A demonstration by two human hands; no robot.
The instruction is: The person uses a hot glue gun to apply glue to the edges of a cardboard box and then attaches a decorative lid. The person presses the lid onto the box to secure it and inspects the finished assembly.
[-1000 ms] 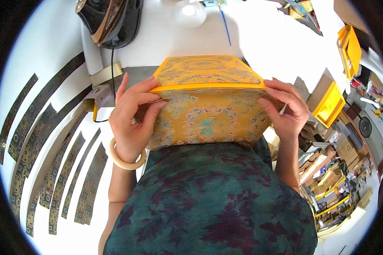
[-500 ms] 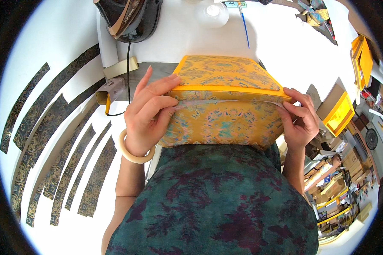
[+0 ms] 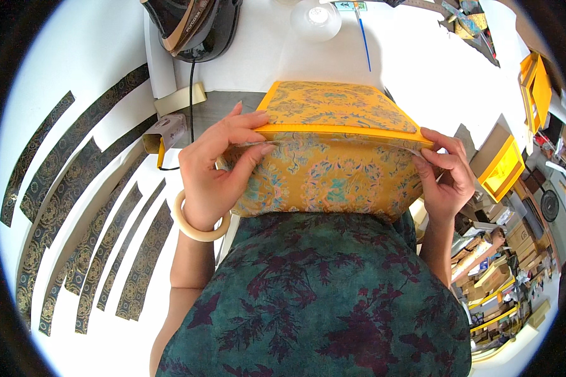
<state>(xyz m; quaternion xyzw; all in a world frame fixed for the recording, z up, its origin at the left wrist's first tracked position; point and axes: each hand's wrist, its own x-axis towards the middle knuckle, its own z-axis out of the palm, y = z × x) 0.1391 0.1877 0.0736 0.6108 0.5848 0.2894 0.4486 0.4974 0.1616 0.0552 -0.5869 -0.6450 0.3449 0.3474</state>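
Observation:
A yellow box or board (image 3: 339, 105) covered in patterned brocade lies in front of me, with a plain bright-yellow rim along its near edge. From that rim, golden brocade cloth (image 3: 333, 182) with blue and pink motifs hangs toward my lap. My left hand (image 3: 217, 169), a cream bangle on its wrist, pinches the cloth near the left corner, thumb on the cloth and fingers at the rim. At the right corner my right hand (image 3: 448, 174) grips the cloth's upper edge between thumb and curled fingers. What lies behind the cloth is hidden.
Dark gold-patterned fabric strips (image 3: 141, 276) lie on the white surface at left. A black appliance (image 3: 198, 31) with a cord, a white round container (image 3: 316, 22) and a blue brush (image 3: 364, 44) are at the back. Yellow boxes (image 3: 500, 166) and cluttered shelves (image 3: 503, 264) are at right.
The cloth's upper edge has risen closer under the yellow rim. My left thumb has moved up and right, onto the cloth near the rim. My right hand has shifted slightly right.

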